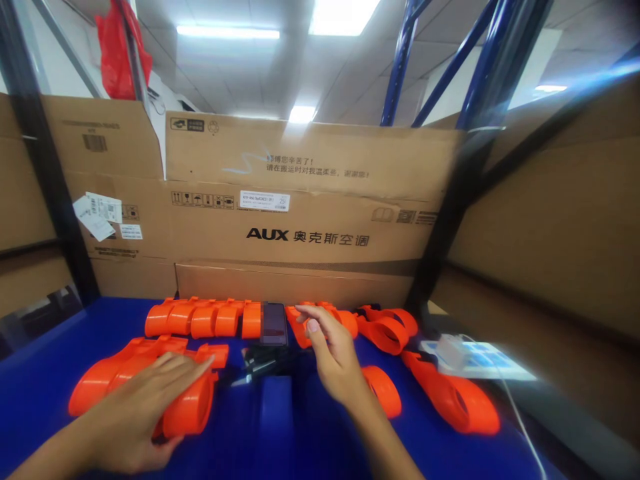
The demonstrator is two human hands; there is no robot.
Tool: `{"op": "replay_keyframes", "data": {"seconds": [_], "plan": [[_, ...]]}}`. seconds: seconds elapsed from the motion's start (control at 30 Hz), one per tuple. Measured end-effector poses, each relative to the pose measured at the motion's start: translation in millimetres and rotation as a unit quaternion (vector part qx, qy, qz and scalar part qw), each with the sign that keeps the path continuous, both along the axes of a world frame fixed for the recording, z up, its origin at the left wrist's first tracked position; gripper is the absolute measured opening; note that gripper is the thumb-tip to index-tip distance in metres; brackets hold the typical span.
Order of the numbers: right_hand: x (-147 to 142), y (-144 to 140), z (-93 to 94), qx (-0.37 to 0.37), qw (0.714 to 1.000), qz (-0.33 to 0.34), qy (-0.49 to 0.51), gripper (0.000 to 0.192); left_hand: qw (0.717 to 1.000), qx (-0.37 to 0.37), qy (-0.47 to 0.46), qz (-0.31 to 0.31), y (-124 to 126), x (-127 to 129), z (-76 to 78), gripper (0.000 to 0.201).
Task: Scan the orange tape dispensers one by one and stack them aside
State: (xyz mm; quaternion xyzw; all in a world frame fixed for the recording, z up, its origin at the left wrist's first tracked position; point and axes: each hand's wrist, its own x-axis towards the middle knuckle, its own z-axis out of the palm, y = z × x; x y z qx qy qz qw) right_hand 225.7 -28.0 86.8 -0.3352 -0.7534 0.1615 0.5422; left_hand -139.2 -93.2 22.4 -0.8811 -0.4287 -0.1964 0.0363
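Near the desk's [45, 373] front edge: left hand [137, 410], fingers spread, lies flat on an orange plastic housing [187, 407], pinning it. Right hand [333, 360], loosely open and holding nothing, reaches toward the dark phone [274, 323] at mid-desk. Best practice: keep the housing pressed steady while reaching. Row of orange parts [200, 319] behind. Black item below the phone is blurred; wrists cut off.

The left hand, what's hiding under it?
The left hand lies flat on an orange plastic part on the blue table. The part's middle is covered by the hand.
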Motion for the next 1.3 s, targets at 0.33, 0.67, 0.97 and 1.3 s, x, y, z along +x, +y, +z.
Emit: {"op": "replay_keyframes", "data": {"seconds": [0.33,0.67,0.97,1.3], "plan": [[7.8,1.6,4.1,0.023,0.999,-0.031,0.018,0.032,0.999,-0.029,0.012,-0.019,17.7,1.1,8.3,0.094],[107.0,20.3,30.9,0.013,0.920,-0.357,-0.161,0.031,0.993,0.019,0.116,-0.022,32.3,-3.8,12.7,0.084],[171.8,44.3,2.1,-0.150,0.787,-0.414,-0.433,0.038,0.982,0.132,-0.096,-0.100,28.1,85.5,2.4,0.068],[151.0,57.0,-3.6,-0.211,0.768,-0.424,-0.430,0.042,0.900,-0.091,-0.418,-0.081,66.6,175.7,17.3,0.025]]}}
